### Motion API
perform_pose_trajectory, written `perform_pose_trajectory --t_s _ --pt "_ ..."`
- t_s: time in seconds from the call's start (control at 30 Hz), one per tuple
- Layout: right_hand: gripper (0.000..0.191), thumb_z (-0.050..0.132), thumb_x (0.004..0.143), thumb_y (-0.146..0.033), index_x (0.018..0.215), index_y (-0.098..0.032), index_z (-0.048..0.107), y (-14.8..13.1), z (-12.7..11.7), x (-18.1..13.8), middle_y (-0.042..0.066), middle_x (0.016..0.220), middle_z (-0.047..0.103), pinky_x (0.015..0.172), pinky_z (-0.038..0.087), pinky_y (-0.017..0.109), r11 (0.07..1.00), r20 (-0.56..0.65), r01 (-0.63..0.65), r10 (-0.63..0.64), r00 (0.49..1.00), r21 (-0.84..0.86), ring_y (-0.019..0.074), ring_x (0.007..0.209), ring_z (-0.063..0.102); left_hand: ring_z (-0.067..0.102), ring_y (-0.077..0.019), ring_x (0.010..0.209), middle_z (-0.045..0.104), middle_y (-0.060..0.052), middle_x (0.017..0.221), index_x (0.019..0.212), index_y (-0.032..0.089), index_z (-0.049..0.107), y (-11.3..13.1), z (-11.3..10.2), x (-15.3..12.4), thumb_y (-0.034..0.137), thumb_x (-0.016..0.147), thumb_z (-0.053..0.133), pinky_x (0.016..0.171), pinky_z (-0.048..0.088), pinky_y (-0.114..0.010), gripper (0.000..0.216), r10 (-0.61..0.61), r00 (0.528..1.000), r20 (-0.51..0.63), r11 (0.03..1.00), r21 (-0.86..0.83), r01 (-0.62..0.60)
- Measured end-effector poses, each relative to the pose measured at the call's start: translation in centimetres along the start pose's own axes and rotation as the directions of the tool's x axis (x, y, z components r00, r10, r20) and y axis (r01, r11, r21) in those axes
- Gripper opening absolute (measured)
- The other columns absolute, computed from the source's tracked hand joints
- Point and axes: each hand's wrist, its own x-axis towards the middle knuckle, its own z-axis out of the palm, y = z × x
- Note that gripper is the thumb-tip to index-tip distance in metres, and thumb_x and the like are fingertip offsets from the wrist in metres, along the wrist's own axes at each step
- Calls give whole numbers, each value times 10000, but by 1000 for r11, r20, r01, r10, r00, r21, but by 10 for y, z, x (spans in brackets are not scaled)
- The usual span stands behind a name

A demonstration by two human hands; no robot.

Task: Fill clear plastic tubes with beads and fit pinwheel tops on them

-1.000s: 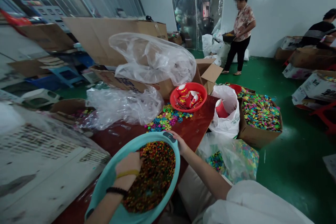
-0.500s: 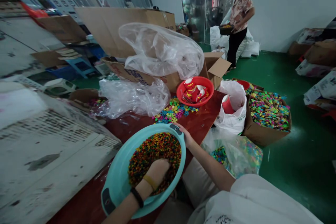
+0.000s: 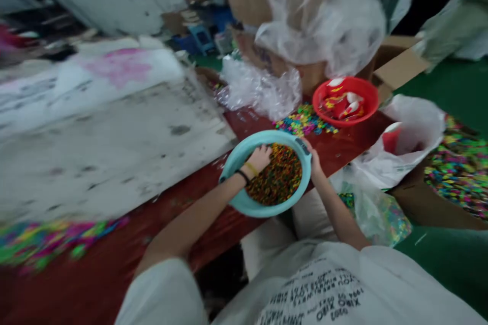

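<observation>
A light-blue basin [image 3: 237,155] with dark grips holds a heap of small red, yellow, green and dark beads [image 3: 284,175]. My right hand [image 3: 313,160] grasps its rim at the dark grip on the right. Inside the basin, my left hand [image 3: 261,158] lies on the beads at their upper left. Its fingers look bent and a little apart, with fingertips partly hidden and blurred. A yellow band and a black band circle that wrist.
The red-brown table [image 3: 168,213] carries colourful small plastic pieces [image 3: 305,121] and a red bowl [image 3: 371,96] of red-and-white items. Clear plastic wrap [image 3: 267,89] lies behind. A white sack [image 3: 415,117] and a box of colourful pieces [image 3: 457,172] stand right. A large whitish slab [image 3: 114,152] fills the left.
My view has swung left and down. My left hand has shifted from deep among the beads to their upper left side, with more of its fingers showing. My right hand keeps its hold.
</observation>
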Motion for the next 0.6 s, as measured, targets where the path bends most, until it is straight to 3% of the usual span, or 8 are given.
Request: perform_pose_trajectory --t_s 0.07,0.17,0.3,0.4,0.5,0.6 --pt "566 511 911 -519 1360 -223 687 4 -5 0 101 1485 668 1222 418 483 999 -12 -36 36 999 10 257 1375 630 525 -419 1322 608 -345 1351 1167 -31 763 11 17 -1 17 999 343 994 462 -539 455 50 996 73 999 0 -50" --pt "607 491 945 -537 1433 -215 654 9 -11 1 120 1532 632 1192 446 507 998 -10 -48 48 999 -36 275 1412 608 616 -356 1176 667 -316 1212 1094 -34 772 36 37 -11 32 1019 363 940 487 -485 422 142 976 167 990 -30 -139" --pt "606 562 911 -574 1373 -203 692 9 -7 1 126 1427 703 1169 469 523 1000 -15 9 -9 1000 -20 296 1335 664 666 -252 1043 722 -218 1141 1049 36 789 57 40 -30 78 1038 446 929 518 -396 346 287 942 174 958 -45 -284" --pt "575 637 835 -573 1281 -221 729 5 1 0 108 1404 721 1183 468 502 999 -19 -1 2 1000 32 305 1301 674 692 -213 1043 763 -122 1145 1083 134 811 41 35 -31 149 1037 541 973 538 -339 274 366 921 132 930 -89 -357" --pt "574 690 777 -550 1262 -246 730 6 6 4 84 1411 721 1198 462 495 995 -24 -80 82 996 62 325 1328 653 680 -194 1203 725 -61 1357 1228 240 793 2 31 -7 213 1088 487 1081 511 -309 337 287 958 17 946 -165 -281" --pt "570 728 748 -523 1253 -259 736 8 9 10 73 1372 740 1199 457 501 984 2 -96 97 995 150 337 1285 675 612 -324 1372 709 -178 1378 1285 152 775 -24 27 27 117 1058 428 1119 512 -451 417 196 979 -63 980 57 -192"
